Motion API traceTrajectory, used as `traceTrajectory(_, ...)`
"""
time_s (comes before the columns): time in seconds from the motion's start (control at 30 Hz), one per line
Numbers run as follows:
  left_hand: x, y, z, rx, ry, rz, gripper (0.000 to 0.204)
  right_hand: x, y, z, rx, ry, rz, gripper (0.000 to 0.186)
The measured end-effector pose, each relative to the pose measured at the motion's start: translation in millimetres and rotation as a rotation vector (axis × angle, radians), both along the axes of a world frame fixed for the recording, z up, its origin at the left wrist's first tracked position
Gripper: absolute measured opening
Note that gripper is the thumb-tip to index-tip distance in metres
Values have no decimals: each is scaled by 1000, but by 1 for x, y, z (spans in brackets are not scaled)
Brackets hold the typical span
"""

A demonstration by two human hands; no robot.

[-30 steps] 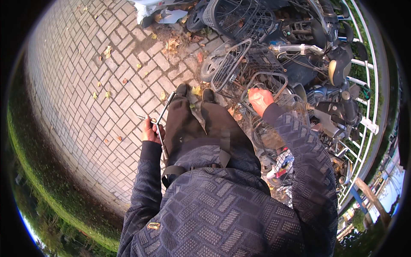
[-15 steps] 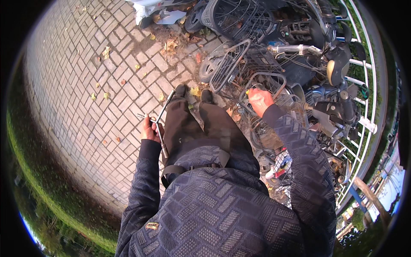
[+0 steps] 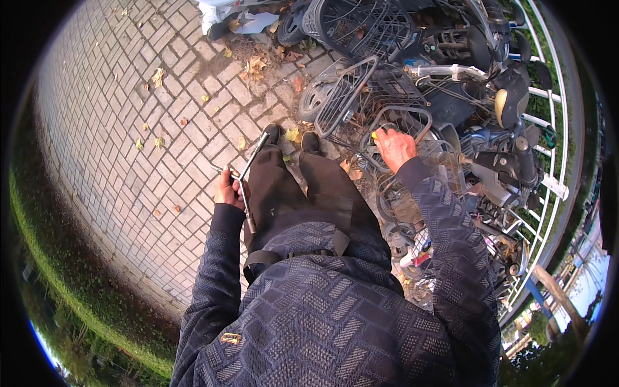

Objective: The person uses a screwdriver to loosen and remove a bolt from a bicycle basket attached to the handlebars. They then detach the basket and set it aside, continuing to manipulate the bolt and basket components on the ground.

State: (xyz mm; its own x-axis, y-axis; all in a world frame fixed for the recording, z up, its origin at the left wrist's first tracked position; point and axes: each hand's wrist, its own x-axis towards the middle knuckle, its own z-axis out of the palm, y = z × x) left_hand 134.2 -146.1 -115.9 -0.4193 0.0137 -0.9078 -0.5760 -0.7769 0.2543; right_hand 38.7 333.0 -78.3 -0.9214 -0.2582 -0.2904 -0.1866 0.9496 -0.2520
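So, head cam, the only view here, with the rusty-rimmed wire basket (image 3: 406, 110) as my landmark. The right hand (image 3: 396, 149) was on the near side of that basket, fingers curled round something small and yellow (image 3: 374, 135) by the basket's left edge. Only a bit of it stuck out, so no clue what it was, and I couldn't tell if it was actually touching the basket or anything under it.

The left hand (image 3: 229, 188) was well out to the basket's left, wrapped around a silver three-armed socket wrench (image 3: 245, 170) over the paving (image 3: 155, 193), by the person's leg. None of the wrench's ends sat on a bolt.

How far along? I'd call it mid-job at best. Both hands were full, and nothing I could see looked finished. Wrench side looked not started; right-hand side I couldn't judge, since the fingers hid the spot. The jumble of bikes and scooter parts (image 3: 451, 69) beyond the basket was all packed together, with a wheel (image 3: 314, 103) to its upper left and a white fence (image 3: 556, 187) off to its right.
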Motion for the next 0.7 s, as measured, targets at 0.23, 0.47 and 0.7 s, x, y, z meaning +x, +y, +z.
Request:
traceTrajectory(0.23,-10,2,-3,-30,-29,-27,42,-4,-8,-6,-577,-298,-1123,33)
traceTrajectory(0.47,-45,4,-13,-170,-112,-210,37,4,2,-21,-47,-20,-629,35)
traceTrajectory(0.7,-89,-4,-89,-271,-23,-516,39,-19,-23,-14,8,-14,-713,36)
